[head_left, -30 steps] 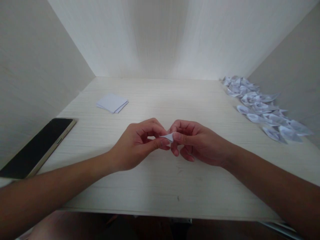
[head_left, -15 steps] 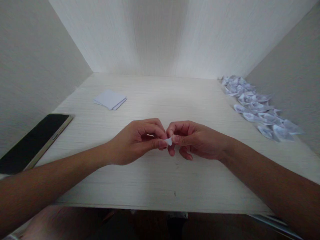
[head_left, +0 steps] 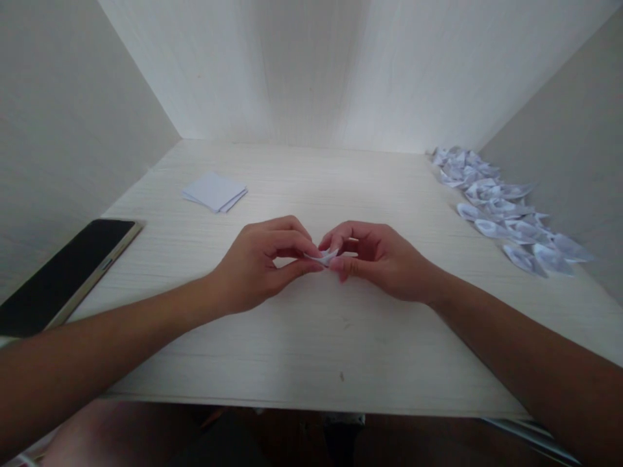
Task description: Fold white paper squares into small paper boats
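Between my two hands is a small folded white paper, mostly covered by fingers. My left hand pinches its left end between thumb and forefinger. On the other side, my right hand grips the right end with thumb and fingers, and its fingertips nearly meet those of the left. A pointed corner of the paper sticks up between the fingertips. Both hands are over the middle of the pale table.
Square white paper sheets lie stacked at the back left. A dark-screened phone rests at the left edge. Along the right side is a pile of folded paper boats. Pale panels enclose the table at back and sides.
Both hands have moved slightly away from me, toward the back of the table. The folded paper has turned between the fingers and more of its shape shows.
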`<state>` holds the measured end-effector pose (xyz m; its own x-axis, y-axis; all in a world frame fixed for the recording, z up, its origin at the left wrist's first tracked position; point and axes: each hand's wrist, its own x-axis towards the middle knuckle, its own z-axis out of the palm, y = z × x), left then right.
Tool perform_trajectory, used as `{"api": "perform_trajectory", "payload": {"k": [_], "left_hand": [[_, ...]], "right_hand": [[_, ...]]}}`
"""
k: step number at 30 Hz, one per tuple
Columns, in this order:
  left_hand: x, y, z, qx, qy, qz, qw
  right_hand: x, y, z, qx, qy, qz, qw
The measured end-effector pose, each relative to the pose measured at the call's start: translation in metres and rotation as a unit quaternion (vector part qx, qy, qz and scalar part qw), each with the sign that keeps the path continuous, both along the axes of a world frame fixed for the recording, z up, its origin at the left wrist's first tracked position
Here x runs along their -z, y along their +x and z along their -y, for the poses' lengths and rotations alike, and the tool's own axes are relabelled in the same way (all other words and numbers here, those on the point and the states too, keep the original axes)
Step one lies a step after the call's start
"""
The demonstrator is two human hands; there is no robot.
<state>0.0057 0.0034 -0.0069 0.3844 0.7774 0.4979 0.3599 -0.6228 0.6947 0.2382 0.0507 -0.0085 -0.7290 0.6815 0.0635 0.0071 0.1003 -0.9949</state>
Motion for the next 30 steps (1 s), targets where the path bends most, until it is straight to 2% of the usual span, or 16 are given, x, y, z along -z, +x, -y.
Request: {"api": "perform_trajectory", "payload": {"k": [2,4,5,7,12,18,23,30], "left_hand": [[-0.002,-0.002,-0.001,-0.016,0.090,-0.057,0.994],[-0.005,-0.005,-0.002,-0.020,0.149,-0.103,0.983],[-0.005,-0.006,-0.002,-0.023,0.167,-0.121,0.978],[-0.006,-0.009,-0.004,-0.026,0.186,-0.157,0.970],[-0.004,-0.012,-0.009,0.017,0.186,-0.236,0.954],[-0.005,-0.011,-0.010,0.013,0.219,-0.246,0.944],[-0.007,-0.012,-0.006,0.001,0.224,-0.243,0.944],[-0.004,-0.016,-0.005,0.015,0.212,-0.222,0.951]], "right_hand": [[-0.001,0.001,0.001,0.022,0.163,0.025,0.986],[-0.003,0.001,0.002,0.024,0.317,0.047,0.947],[-0.004,0.002,0.002,0.021,0.376,0.056,0.925],[-0.004,0.002,0.003,0.021,0.446,0.071,0.892],[-0.001,0.003,0.005,0.019,0.498,0.124,0.858],[-0.003,0.004,0.005,0.024,0.524,0.201,0.827],[-0.003,-0.001,0.011,0.058,0.529,0.187,0.826],[0.003,-0.001,0.011,0.103,0.556,0.134,0.814]]}}
